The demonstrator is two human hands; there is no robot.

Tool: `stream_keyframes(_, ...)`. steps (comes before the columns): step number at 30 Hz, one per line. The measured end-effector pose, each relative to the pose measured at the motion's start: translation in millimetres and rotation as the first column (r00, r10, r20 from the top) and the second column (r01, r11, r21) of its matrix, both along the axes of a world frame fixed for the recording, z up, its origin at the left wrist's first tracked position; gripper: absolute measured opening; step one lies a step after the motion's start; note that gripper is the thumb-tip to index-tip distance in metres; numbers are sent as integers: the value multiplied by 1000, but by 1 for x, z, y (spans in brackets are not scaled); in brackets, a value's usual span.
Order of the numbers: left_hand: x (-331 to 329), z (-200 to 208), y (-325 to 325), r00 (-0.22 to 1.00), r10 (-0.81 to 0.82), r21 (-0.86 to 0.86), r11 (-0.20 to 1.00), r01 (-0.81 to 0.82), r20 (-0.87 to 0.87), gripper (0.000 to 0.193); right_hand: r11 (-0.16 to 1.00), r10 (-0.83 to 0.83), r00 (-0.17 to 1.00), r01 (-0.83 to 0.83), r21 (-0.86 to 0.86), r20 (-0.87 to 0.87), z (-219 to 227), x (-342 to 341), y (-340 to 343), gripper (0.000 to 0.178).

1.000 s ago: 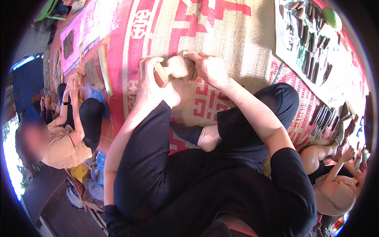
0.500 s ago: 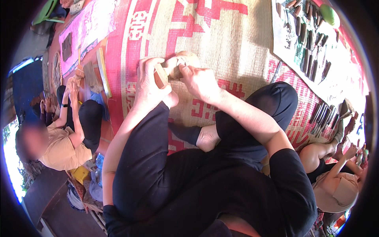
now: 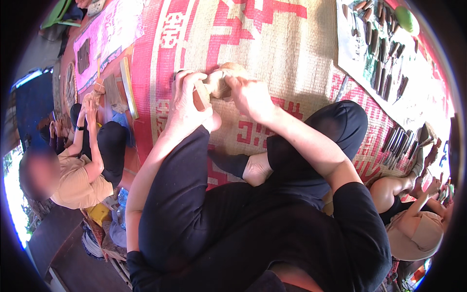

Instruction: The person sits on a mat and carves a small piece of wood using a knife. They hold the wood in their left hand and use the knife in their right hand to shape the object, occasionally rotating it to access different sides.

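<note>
A pale wooden carving (image 3: 217, 86), with a rounded top and a flat block-like base, lies on its side above the mat near my bare foot. Around its base my left hand (image 3: 186, 100) is closed, fingers on the far side and thumb on the near side. My right hand (image 3: 251, 97) is closed too, its thumb and fingertips pressed together against the carving's rounded part. Whatever those fingertips may pinch is hidden from view.
The red and straw-coloured woven mat (image 3: 282, 44) lies beneath me. Carving tools (image 3: 382, 53) lie on a white sheet at the far right, with more tools (image 3: 399, 143) nearer. One person (image 3: 80, 180) sits at left, another (image 3: 418, 228) at right.
My right hand has shifted slightly right along the carving, and its fingers are curled more tightly. The carving has turned a little in my left hand, which stays in place.
</note>
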State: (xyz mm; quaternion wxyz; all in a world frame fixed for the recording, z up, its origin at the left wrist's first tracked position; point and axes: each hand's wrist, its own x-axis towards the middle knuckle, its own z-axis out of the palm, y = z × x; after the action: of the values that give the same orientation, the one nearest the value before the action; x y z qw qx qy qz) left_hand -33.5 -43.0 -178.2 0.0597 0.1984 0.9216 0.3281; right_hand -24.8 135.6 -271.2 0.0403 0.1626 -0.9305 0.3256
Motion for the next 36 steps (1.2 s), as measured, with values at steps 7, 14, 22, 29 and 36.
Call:
stream_keyframes(7, -1, 2, 2, 996, -87, -58, 995, 84, -35, 70, 998, -18, 994, 10, 69, 108, -10, -7, -1, 17)
stream_keyframes(14, 2, -2, -3, 1000, -2, 16, 1000, 2, 3, 70, 998, -24, 999, 27, -63, 45, -9, -13, 3, 21)
stream_keyframes(22, 2, -5, -3, 999, -44, -20, 999, 43, -17, 69, 965, -26, 947, -59, -254, -320, 12, -10, -8, 33)
stream_keyframes(29, 0, -4, -2, 998, -55, -32, 998, 54, -29, 72, 997, 64, 998, -63, -54, 20, -17, -20, 18, 36)
stream_keyframes(36, 1, -7, -6, 999, -26, -15, 1000, 26, -28, 73, 991, 67, 990, -81, -109, -125, 3, -15, 8, 34)
